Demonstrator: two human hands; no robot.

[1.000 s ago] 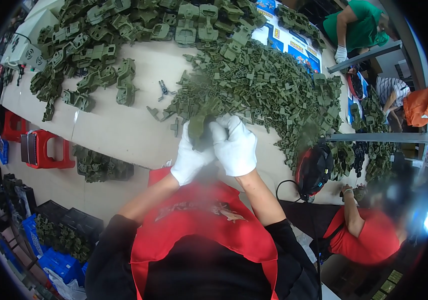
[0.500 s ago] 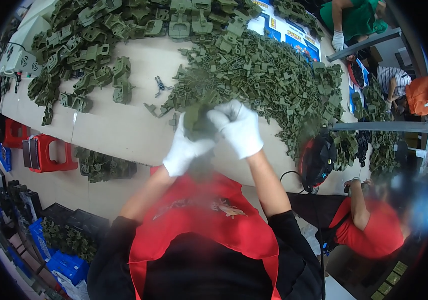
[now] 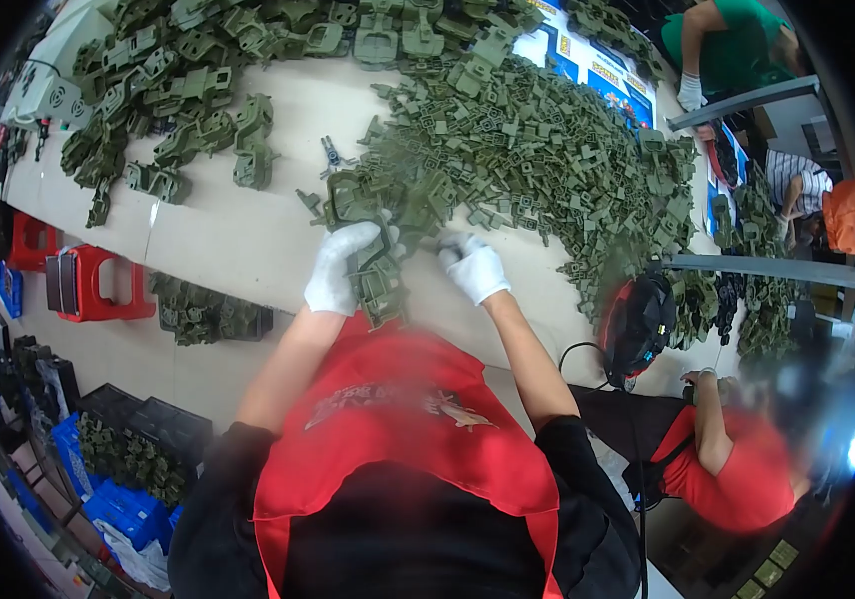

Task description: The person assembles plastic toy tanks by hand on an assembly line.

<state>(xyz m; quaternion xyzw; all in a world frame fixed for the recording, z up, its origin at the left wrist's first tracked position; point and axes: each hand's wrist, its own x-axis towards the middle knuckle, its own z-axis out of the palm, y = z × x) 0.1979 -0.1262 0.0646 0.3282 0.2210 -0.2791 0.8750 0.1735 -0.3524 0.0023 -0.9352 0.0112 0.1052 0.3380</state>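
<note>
My left hand [image 3: 336,270], in a white glove, grips a long olive-green plastic toy vehicle shell [image 3: 378,290] with open hollows in it. The shell is held upright along my view, just above the table's near edge. To its right and apart from it is my gloved right hand [image 3: 477,270], its fingers curled together. Whatever those fingers may hold is too small or hidden to name. Beyond the hands spreads a heap of small green plastic parts [image 3: 517,140]. A small dark blue-grey three-armed piece [image 3: 334,156] lies just past the shell.
Larger green shells [image 3: 188,100] are piled at the far left of the pale table [image 3: 288,110]. A black and red bag [image 3: 637,324] sits at the right edge. Red stools [image 3: 98,285] stand at left. A co-worker in red [image 3: 737,459] is at right, another in green [image 3: 727,45] far right.
My hands have moved apart; before, both were together at the green shell. The shell has turned lengthwise and come lower in my left hand, while my right hand has drawn away from it.
</note>
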